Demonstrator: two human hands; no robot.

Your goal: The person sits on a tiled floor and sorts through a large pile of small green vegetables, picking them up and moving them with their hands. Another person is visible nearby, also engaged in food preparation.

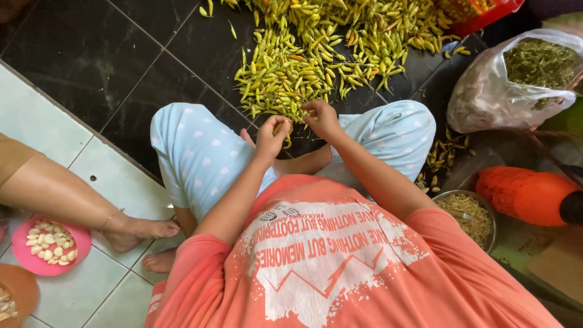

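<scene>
My left hand (271, 135) is closing its fingers around a single yellow-green chili (280, 128), pinching it just above my knees, at the near edge of the big chili pile (316, 48) that is spreading over the dark tiled floor (91, 54). Going from the left edge of the floor: a brown dish (18, 291) is showing in the near left corner, and beside it a pink plate (36, 258) is holding peeled garlic cloves (51, 243) on the pale tiles (36, 115). Another person's leg and bare foot (143, 231) are resting just beside that plate. I am sitting cross-legged in light blue trousers (194, 152) with white hearts and a coral printed shirt (340, 267). My right hand (322, 118) is reaching into the near edge of the pile, fingertips narrowed together on the chilies there; I cannot tell whether it is gripping one. The two hands are working close to each other, not touching. Farther right, a few loose chilies (443, 155) are lying beside my right knee, and a round metal bowl (489, 209) is sitting near my right elbow, filled with thin pale green stems (467, 215). Just beyond it an orange container (525, 194) is lying on its side. At the far right corner a clear plastic bag (486, 97) is standing open with green stems inside, and a red basket (486, 15) is showing at the far edge
</scene>
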